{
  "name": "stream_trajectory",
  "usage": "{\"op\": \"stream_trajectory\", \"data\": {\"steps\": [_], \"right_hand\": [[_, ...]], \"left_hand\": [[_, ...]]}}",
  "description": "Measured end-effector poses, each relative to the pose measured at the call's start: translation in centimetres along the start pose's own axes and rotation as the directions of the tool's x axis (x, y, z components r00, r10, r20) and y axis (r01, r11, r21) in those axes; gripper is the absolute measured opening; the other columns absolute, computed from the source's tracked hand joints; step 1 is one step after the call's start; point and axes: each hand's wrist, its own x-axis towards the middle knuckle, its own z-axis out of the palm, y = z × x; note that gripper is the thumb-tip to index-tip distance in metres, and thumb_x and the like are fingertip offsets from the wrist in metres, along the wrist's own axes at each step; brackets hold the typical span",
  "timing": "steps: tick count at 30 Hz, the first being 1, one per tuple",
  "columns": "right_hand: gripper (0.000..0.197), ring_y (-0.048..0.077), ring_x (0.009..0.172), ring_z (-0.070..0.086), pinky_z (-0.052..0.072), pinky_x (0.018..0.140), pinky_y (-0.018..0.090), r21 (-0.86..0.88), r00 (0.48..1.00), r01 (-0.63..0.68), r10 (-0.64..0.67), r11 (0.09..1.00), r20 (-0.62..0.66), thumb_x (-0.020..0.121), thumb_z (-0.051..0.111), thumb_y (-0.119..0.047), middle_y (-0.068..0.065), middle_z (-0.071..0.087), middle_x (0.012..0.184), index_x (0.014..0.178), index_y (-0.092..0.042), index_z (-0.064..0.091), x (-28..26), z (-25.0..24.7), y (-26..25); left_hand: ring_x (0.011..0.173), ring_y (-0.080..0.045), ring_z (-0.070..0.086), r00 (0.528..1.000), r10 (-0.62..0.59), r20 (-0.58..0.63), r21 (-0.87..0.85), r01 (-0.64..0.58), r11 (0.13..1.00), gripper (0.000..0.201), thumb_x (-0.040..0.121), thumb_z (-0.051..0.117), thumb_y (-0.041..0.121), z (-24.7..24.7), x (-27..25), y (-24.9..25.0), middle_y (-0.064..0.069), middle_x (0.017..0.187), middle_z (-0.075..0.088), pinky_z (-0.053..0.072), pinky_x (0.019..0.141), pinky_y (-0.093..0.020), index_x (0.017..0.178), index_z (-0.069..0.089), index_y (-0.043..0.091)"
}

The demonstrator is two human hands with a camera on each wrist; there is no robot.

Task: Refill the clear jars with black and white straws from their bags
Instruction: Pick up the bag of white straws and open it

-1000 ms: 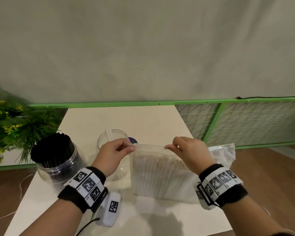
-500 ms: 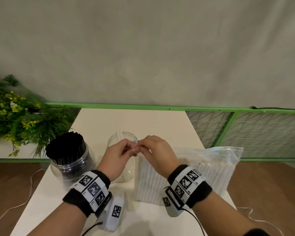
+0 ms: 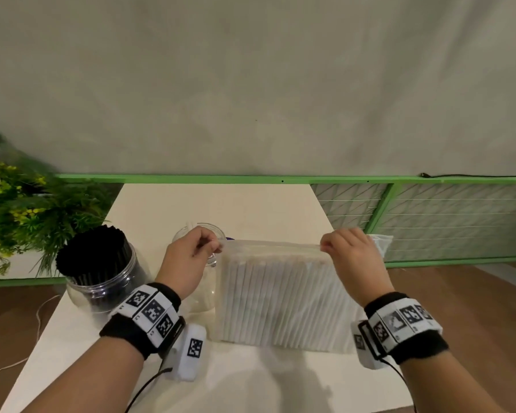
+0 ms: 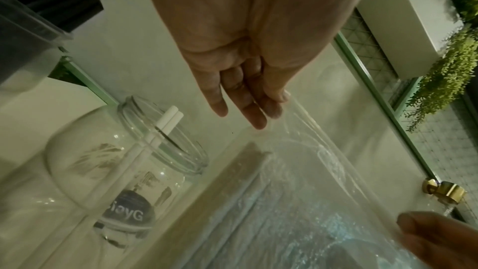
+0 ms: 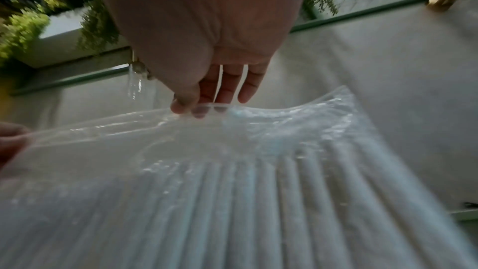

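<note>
A clear zip bag of white straws (image 3: 280,296) stands upright on the cream table (image 3: 221,204). My left hand (image 3: 188,257) pinches the bag's top left corner, and my right hand (image 3: 352,257) pinches the top edge near its right end (image 5: 196,107). Behind my left hand sits a clear jar (image 4: 124,161) holding two white straws (image 4: 165,122). A second clear jar (image 3: 99,269), packed with black straws, stands at the left. The bag's top strip (image 4: 310,130) runs taut between both hands.
A green plant (image 3: 18,222) in a white planter sits left of the table. A green rail (image 3: 280,178) and wire mesh panel (image 3: 429,219) run behind. Another crumpled clear bag (image 3: 382,242) lies behind my right hand. Cables hang off the table's left edge.
My right hand slid from beside the left hand rightward along the bag's top edge to its far end. The left hand kept its pinch on the left corner.
</note>
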Motion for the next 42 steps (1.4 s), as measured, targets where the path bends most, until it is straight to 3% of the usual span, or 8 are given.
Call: {"op": "stream_trajectory", "data": {"steps": [6,11,25,29,32,35,39,42], "right_hand": [[0.013,0.024,0.082,0.049,0.04,0.069,0.037,-0.119,0.992,-0.109,0.1,0.987,-0.079,0.081,0.071,-0.005,0.0,0.063,0.086,0.088,-0.013,0.064,-1.0,-1.3,2.7],[0.007,0.027,0.08,0.049,0.045,0.066,0.038,-0.116,0.963,-0.247,0.23,0.962,-0.14,0.085,0.059,-0.005,0.004,0.062,0.087,0.087,-0.011,0.062,-3.1,-2.7,5.6],[0.021,0.021,0.082,0.053,0.045,0.076,0.028,0.334,0.837,-0.433,0.511,0.837,-0.195,0.085,0.049,0.015,0.009,0.056,0.092,0.094,0.001,0.062,-4.3,-2.1,3.8],[0.022,0.02,0.082,0.054,0.046,0.077,0.025,0.398,0.833,-0.386,0.5,0.832,-0.237,0.086,0.049,0.015,0.005,0.054,0.092,0.091,-0.003,0.06,-3.8,-2.3,2.8],[0.022,0.018,0.082,0.053,0.045,0.077,0.02,0.399,0.849,-0.311,0.441,0.863,-0.292,0.087,0.046,0.016,0.004,0.053,0.092,0.091,-0.001,0.059,-3.1,-2.9,1.5],[0.024,0.013,0.081,0.05,0.043,0.076,0.013,0.392,0.859,-0.238,0.381,0.889,-0.342,0.086,0.045,0.019,0.005,0.053,0.092,0.092,0.0,0.059,-2.2,-4.0,0.5],[0.022,0.012,0.081,0.05,0.044,0.074,0.017,0.388,0.893,-0.15,0.293,0.909,-0.341,0.089,0.044,0.015,0.005,0.054,0.093,0.094,0.001,0.061,-0.3,-5.5,-0.1],[0.016,0.011,0.084,0.052,0.045,0.074,0.015,0.373,0.904,-0.108,0.247,0.921,-0.349,0.091,0.05,0.009,0.006,0.057,0.096,0.096,0.0,0.063,1.2,-6.8,0.2]], "left_hand": [[0.073,0.01,0.063,1.0,0.014,-0.012,0.011,-0.014,1.0,0.014,0.094,0.052,0.005,0.7,0.9,0.9,0.001,0.086,0.068,0.041,0.065,0.0,0.084,0.059,0.012],[0.082,-0.001,0.065,0.997,-0.037,-0.06,0.012,0.038,0.999,0.01,0.095,0.052,0.011,-0.1,1.7,0.2,0.003,0.086,0.069,0.042,0.072,-0.014,0.087,0.058,0.014],[0.091,-0.017,0.066,0.991,-0.122,-0.058,0.027,0.124,0.992,0.01,0.095,0.051,0.01,-0.9,1.5,0.3,-0.001,0.088,0.069,0.047,0.091,-0.034,0.088,0.059,0.012],[0.119,-0.024,0.048,0.986,0.027,-0.167,0.289,0.022,0.957,0.025,0.085,0.056,0.008,0.1,1.2,2.2,0.0,0.117,0.052,0.034,0.1,-0.033,0.108,0.055,0.019],[0.141,-0.022,0.018,0.939,0.314,0.141,0.579,-0.335,0.743,0.076,0.073,0.068,0.03,3.5,0.6,5.3,0.002,0.149,0.024,0.013,0.116,-0.05,0.137,0.028,0.032],[0.145,-0.022,0.015,0.846,0.169,0.506,0.676,-0.511,0.531,0.103,0.067,0.072,0.055,7.7,1.7,7.1,0.002,0.155,0.022,0.007,0.115,-0.06,0.145,0.007,0.037],[0.105,-0.027,0.06,0.756,-0.1,0.647,0.673,-0.504,0.541,0.054,0.075,0.07,0.047,10.1,4.0,7.3,-0.004,0.111,0.065,0.048,0.089,-0.04,0.12,0.052,0.025],[0.094,-0.027,0.061,0.786,-0.055,0.616,0.613,-0.434,0.66,0.031,0.082,0.067,0.037,10.0,4.4,7.0,-0.005,0.101,0.067,0.05,0.081,-0.037,0.107,0.06,0.02]]}}
